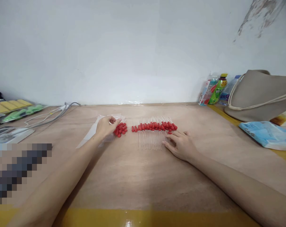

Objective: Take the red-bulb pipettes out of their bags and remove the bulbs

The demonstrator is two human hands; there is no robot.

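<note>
Bare forearms [72, 179]: spread.
Left hand [106, 127]: fingers half-curled, hold on rounded red pieces [120, 129] unclear.
Right hand [182, 145]: fingers parted, seemingly unladen; thin transparent stems [149, 141] perhaps steadied.

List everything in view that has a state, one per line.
Loose red pieces: heaped.
Row of red pieces: lined up, closely packed.
Clear strands: laid side by side.
Left hand: at the loose pieces, grip unclear.
Right hand: at the strands' right end, fingers bent.
Green bottle: capped, standing.
Blue packet: lying down.
</note>
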